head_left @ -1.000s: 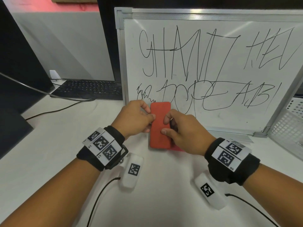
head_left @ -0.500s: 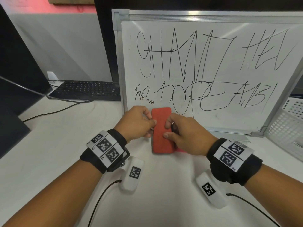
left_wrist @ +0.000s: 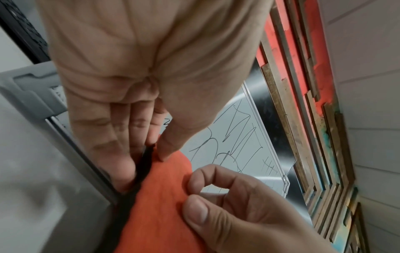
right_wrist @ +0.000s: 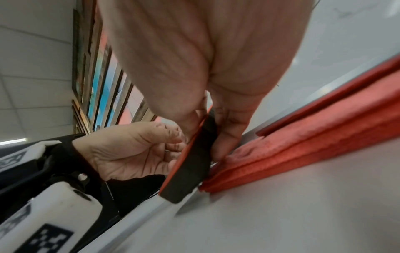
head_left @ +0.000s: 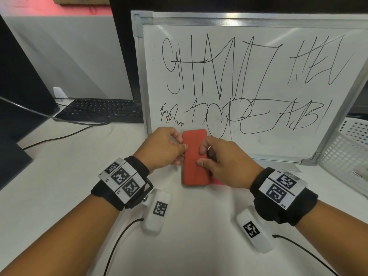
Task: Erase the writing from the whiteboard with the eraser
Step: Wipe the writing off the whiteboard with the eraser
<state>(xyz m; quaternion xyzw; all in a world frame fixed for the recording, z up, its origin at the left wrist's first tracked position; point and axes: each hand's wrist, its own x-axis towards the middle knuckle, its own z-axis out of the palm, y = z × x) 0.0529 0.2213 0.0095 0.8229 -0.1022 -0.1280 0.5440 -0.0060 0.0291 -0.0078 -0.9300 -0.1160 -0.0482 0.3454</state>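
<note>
The eraser [head_left: 194, 156] has an orange felt face and a black body [right_wrist: 190, 167]. It is held just in front of the lower left part of the whiteboard [head_left: 278, 30]. My left hand [head_left: 179, 152] pinches its left edge, thumb on the orange face [left_wrist: 158, 196] and fingers along the black side. My right hand [head_left: 201, 156] pinches its right edge between thumb and forefinger. The whiteboard leans upright on the table, with two rows of black marker writing [head_left: 229, 72] on it. The eraser covers a little of the board's lower edge.
A folded red cloth [right_wrist: 303, 137] lies on the table under my right hand, beside the board's foot. A black keyboard [head_left: 103, 109] and cables sit at the back left, and a white mesh basket [head_left: 350, 148] at the right. A dark monitor [head_left: 20, 86] stands on the left.
Both hands keep their hold on the eraser. It has sunk slightly, away from the lower row of writing; the writing is unchanged.
</note>
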